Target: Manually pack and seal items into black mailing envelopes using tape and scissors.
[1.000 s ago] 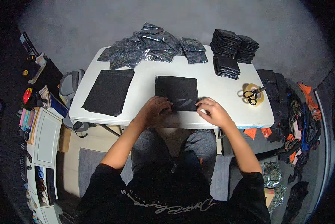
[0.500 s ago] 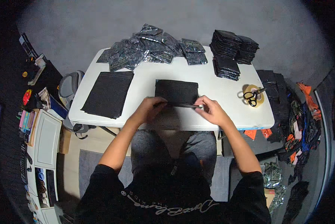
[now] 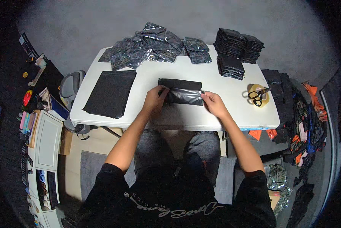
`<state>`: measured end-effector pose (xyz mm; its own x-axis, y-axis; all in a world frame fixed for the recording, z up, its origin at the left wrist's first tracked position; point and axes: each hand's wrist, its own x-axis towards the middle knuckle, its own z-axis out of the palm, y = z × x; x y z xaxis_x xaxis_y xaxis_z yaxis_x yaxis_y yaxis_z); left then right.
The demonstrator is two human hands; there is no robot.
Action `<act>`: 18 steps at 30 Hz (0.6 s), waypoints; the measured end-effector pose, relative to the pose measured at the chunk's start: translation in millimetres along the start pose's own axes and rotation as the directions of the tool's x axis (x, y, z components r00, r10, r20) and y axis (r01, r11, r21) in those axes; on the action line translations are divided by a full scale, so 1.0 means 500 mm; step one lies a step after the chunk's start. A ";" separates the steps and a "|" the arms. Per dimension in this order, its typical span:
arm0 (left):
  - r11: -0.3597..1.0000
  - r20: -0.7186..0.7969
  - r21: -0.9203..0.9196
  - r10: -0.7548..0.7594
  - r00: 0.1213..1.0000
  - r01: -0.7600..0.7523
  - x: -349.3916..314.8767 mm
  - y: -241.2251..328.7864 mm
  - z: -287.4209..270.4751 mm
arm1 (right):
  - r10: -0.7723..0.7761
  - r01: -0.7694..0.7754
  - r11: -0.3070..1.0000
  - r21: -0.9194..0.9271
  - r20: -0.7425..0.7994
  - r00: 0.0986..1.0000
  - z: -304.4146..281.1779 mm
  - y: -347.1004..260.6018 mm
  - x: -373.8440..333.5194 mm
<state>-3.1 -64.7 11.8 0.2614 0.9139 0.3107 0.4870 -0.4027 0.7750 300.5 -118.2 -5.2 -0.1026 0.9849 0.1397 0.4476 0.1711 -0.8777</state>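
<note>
The left hand (image 3: pixel 154 99) hides part of the black sheet (image 3: pixel 185 97), and the view's bottom crops the shirt (image 3: pixel 178 193).

A workroom, judging by its stacked packets (image 3: pixel 229 42), tape (image 3: pixel 265 100) and scissors (image 3: pixel 260 94).

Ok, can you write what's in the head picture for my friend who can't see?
A person's left hand and right hand hold opposite ends of a partly folded black sheet at a white table. Black sheets are stacked on the left, shiny packets heaped behind, and scissors rest on a tape roll.
</note>
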 end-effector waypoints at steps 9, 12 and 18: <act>0.999 -0.100 -0.013 -0.033 0.994 0.032 0.009 -0.001 0.005 | 0.062 -0.069 0.997 -0.037 -0.163 0.985 0.029 -0.004 0.009; 0.996 -0.107 -0.082 0.010 0.994 -0.019 0.010 -0.006 0.006 | 0.058 -0.052 0.998 0.039 -0.178 0.982 0.032 -0.017 0.007; 0.998 -0.146 0.069 0.000 0.989 0.011 0.015 -0.001 0.009 | -0.013 -0.035 0.982 -0.185 -0.251 0.968 0.039 -0.044 -0.001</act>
<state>2.2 -57.7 11.4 0.1369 0.9118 0.3872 0.5461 -0.3956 0.7385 273.3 -123.1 4.9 0.1176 0.9581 0.2612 0.6074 0.1387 -0.7822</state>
